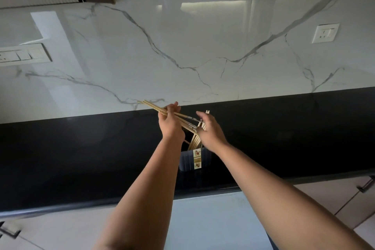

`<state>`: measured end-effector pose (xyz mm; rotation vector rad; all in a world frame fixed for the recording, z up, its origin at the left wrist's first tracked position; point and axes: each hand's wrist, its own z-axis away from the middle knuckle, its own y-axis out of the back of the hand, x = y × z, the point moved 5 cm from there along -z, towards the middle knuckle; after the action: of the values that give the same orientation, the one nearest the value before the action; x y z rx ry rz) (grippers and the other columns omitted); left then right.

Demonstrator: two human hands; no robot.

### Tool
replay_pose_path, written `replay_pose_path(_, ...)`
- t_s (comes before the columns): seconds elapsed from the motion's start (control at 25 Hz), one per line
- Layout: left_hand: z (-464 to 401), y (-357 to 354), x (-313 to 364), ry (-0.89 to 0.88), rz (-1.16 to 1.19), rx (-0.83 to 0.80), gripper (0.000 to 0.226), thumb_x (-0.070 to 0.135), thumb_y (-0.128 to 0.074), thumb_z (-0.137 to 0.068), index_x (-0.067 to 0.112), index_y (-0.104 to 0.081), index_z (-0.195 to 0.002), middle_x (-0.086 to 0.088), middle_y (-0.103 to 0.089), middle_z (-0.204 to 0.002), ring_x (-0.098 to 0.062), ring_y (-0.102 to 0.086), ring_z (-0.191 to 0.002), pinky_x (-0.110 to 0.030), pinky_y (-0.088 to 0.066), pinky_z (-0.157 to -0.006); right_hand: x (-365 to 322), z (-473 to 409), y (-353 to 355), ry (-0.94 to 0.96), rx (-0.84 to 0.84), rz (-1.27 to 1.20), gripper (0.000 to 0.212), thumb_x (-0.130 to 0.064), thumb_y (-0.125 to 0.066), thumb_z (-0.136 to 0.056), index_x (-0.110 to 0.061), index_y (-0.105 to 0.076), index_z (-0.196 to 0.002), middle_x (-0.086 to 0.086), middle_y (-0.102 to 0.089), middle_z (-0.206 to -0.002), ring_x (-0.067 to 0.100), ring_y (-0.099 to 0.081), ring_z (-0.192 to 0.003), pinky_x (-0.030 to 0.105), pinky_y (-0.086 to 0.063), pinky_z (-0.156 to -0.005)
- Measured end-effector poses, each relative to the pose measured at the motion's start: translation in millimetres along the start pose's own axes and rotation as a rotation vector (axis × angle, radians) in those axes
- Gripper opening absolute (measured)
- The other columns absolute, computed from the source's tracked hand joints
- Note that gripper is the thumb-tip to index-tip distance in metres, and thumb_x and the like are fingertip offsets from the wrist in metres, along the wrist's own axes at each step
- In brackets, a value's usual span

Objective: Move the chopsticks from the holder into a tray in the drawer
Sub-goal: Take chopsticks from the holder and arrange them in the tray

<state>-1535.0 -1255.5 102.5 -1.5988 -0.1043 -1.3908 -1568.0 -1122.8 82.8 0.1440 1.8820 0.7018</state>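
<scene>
A dark ribbed holder (187, 161) with a gold floral label stands on the black countertop (81, 158). Several pale wooden chopsticks (195, 141) still stand in it, leaning right. My left hand (170, 123) is above the holder, shut on a small bundle of chopsticks (153, 107) that points up and to the left. My right hand (210, 130) is just right of the holder's top, fingers curled around the upper ends of the standing chopsticks. No drawer tray is in view.
A white marble backsplash (182, 50) rises behind the counter, with a switch plate (22, 55) at left and a socket (324, 32) at right. Cabinet fronts with handles (365, 186) lie below the counter edge. Upper cabinets hang overhead.
</scene>
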Motion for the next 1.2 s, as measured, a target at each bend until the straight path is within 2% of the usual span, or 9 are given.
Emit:
replay_pose_path(0.16, 35.7, 7.0, 29.5, 0.039, 0.198, -0.035, 0.015, 0.016, -0.044, -0.102, 0.014, -0.056, -0.092, -0.006, -0.069, -0.111, -0.021, -0.067, -0.104, -0.039, -0.052, -0.092, -26.6, 18.6, -21.0, 0.253, 0.012, 0.638, 0.078, -0.02, -0.051, -0.094, -0.01, -0.003, -0.155, 0.011, -0.008, -0.163, 0.026, -0.004, -0.152, 0.036, 0.001, -0.119)
replay_pose_path(0.28, 67.7, 28.8, 27.0, 0.092, 0.256, -0.081, 0.015, 0.012, -0.045, -0.102, 0.01, -0.06, -0.1, -0.009, -0.067, -0.111, -0.024, -0.065, -0.108, -0.039, -0.051, -0.095, -40.6, 48.6, -16.4, 0.342, 0.115, 0.799, 0.06, -0.013, -0.05, -0.092, -0.007, -0.03, -0.147, 0.015, -0.047, -0.145, 0.032, -0.043, -0.136, 0.043, -0.028, -0.117)
replay_pose_path(0.36, 87.9, 50.8, 12.1, 0.153, 0.27, -0.094, 0.019, 0.011, -0.043, -0.102, 0.006, -0.058, -0.112, -0.01, -0.065, -0.11, -0.024, -0.064, -0.104, -0.037, -0.052, -0.089, -38.2, 83.9, -14.7, 0.432, 0.167, 0.779, 0.038, -0.011, -0.053, -0.088, -0.011, -0.053, -0.126, 0.011, -0.067, -0.11, 0.031, -0.065, -0.098, 0.04, -0.052, -0.085)
replay_pose_path(0.48, 121.4, 98.6, -37.6, 0.327, 0.19, -0.079, 0.024, 0.012, -0.042, -0.102, 0.005, -0.056, -0.12, -0.012, -0.065, -0.107, -0.025, -0.064, -0.1, -0.037, -0.055, -0.081, 0.6, 147.5, -28.6, 0.337, 0.012, 0.772, 0.023, -0.017, -0.049, -0.093, -0.011, -0.057, -0.114, 0.012, -0.067, -0.097, 0.034, -0.067, -0.073, 0.038, -0.053, -0.056)
replay_pose_path(0.64, 162.5, 186.7, -112.3, 0.584, -0.036, -0.005, 0.031, 0.01, -0.041, -0.101, 0.004, -0.051, -0.13, -0.015, -0.062, -0.119, -0.027, -0.06, -0.106, -0.04, -0.046, -0.092, 76.3, 236.9, -52.6, 0.148, -0.348, 0.853, 0.025, -0.026, -0.038, -0.098, -0.011, -0.048, -0.115, 0.012, -0.064, -0.097, 0.038, -0.065, -0.074, 0.038, -0.042, -0.055)
replay_pose_path(0.84, 171.1, 314.1, -126.5, 0.578, -0.368, 0.314, 0.038, -0.008, -0.048, -0.093, 0.003, -0.05, -0.13, -0.017, -0.062, -0.117, -0.029, -0.062, -0.113, -0.032, -0.048, -0.093, 153.3, 323.9, -56.4, 0.008, -0.725, 1.018, 0.029, -0.009, -0.042, -0.091, -0.012, -0.042, -0.12, 0.012, -0.064, -0.107, 0.034, -0.066, -0.088, 0.037, -0.045, -0.062)
replay_pose_path(0.96, 177.4, 346.6, -131.1, 0.55, -0.839, 0.219, 0.015, 0.005, -0.06, -0.081, 0.016, -0.064, -0.09, -0.01, -0.058, -0.094, -0.024, -0.055, -0.091, -0.028, -0.04, -0.072, 171.8, 334.6, -59.1, -0.012, -0.836, 1.139, 0.045, -0.008, -0.051, -0.091, -0.01, -0.036, -0.133, 0.012, -0.06, -0.117, 0.033, -0.065, -0.099, 0.036, -0.046, -0.066)
replay_pose_path(1.08, 193.8, 353.6, -161.9, 0.574, -1.324, -0.029, 0.036, 0.016, -0.049, -0.092, 0.014, -0.056, -0.127, -0.013, -0.058, -0.125, -0.031, -0.056, -0.108, -0.025, -0.037, -0.078, 178.1, 327.1, -74.9, -0.008, -0.871, 1.182, 0.049, -0.006, -0.052, -0.09, -0.009, -0.034, -0.135, 0.013, -0.059, -0.12, 0.032, -0.062, -0.104, 0.04, -0.051, -0.077)
replay_pose_path(1.2, 201.5, 364.2, -187.1, 0.702, -1.351, -0.045, 0.045, 0.029, -0.042, -0.099, 0.007, -0.046, -0.138, -0.017, -0.053, -0.134, -0.034, -0.052, -0.119, -0.033, -0.042, -0.092, 190.4, 319.7, -86.4, -0.045, -0.895, 1.179, 0.062, -0.008, -0.063, -0.086, -0.011, -0.031, -0.139, 0.012, -0.058, -0.124, 0.032, -0.06, -0.111, 0.04, -0.048, -0.085)
